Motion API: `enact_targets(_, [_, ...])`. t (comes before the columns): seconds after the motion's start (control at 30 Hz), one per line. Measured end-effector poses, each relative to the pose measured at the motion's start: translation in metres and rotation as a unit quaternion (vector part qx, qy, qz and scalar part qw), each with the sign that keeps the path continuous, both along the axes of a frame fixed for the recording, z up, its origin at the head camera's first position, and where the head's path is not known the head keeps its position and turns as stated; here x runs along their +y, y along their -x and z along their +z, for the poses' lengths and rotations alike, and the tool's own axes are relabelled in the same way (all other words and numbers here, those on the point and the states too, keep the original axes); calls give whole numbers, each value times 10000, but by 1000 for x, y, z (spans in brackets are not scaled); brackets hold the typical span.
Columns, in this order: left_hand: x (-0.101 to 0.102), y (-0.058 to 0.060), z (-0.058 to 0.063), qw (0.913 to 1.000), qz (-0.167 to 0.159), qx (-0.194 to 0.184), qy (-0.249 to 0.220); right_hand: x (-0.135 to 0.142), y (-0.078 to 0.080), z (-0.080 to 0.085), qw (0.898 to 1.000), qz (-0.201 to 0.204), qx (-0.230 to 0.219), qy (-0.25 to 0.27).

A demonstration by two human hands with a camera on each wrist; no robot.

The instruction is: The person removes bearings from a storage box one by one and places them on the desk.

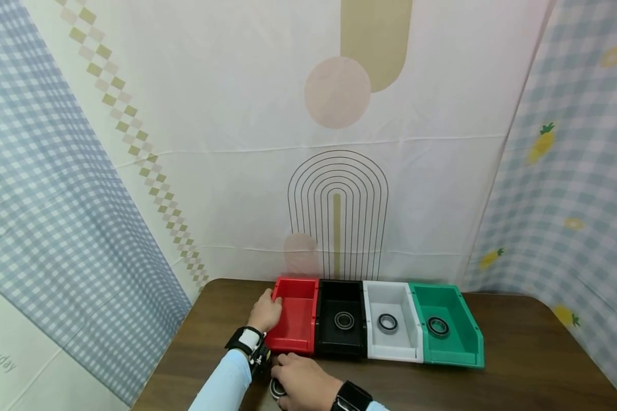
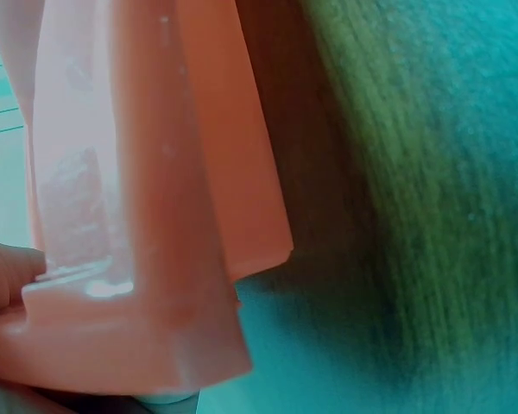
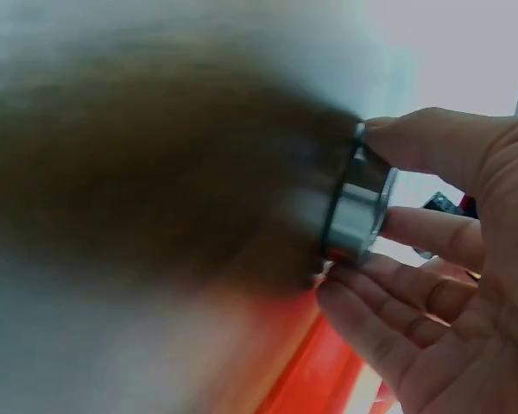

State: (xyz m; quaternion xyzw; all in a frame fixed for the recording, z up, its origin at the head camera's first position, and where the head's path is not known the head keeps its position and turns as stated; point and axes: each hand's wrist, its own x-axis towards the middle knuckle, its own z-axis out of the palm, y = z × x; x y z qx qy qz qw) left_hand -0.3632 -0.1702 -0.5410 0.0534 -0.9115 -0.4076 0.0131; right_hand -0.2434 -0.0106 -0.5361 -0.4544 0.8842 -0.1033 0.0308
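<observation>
My left hand (image 1: 265, 312) grips the left wall of a red bin (image 1: 295, 322) that stands leftmost in a row on the table. In the left wrist view, the bin's wall (image 2: 155, 216) fills the near left, with part of the thumb (image 2: 7, 276) on its rim. Just in front of the red bin, my right hand (image 1: 308, 382) holds a bearing (image 1: 276, 390) at its fingertips. The right wrist view shows the metal outer ring of this bearing (image 3: 356, 216) pinched between thumb and fingers, tilted on edge. No bearing shows inside the red bin.
Beside the red bin stand a black bin (image 1: 329, 345), a white bin (image 1: 396, 349) and a green bin (image 1: 460, 351), side by side. Each holds one bearing lying flat. The brown wooden table (image 1: 535, 354) extends to both sides, with a patterned cloth (image 1: 236, 200) hanging behind it.
</observation>
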Motion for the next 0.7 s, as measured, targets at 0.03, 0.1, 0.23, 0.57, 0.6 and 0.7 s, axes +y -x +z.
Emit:
enact_targets(0.03, [0,0,0,10000,-11,9,2,-1,0,1,10000,-5,12,-26])
enact_targets(0.1, [0,0,0,10000,-37,4,-1,-3,-1,3,10000,-10,40,-84])
enact_targets(0.23, [-1,0,1,10000,-61,-16,-30,-6,-1,4,9998,-88,-34,-186])
enact_targets(0.57, [-2,2,-3,9999,-64,-65,-102,-13,-4,9,9981,-366,-147,-475])
enact_targets(0.6, [-2,2,-3,9999,-66,-68,-109,-13,-4,9,9981,-379,-150,-472])
enact_targets(0.7, [-2,2,-4,9999,-45,-87,-108,-13,-4,8,9979,-402,-210,-460])
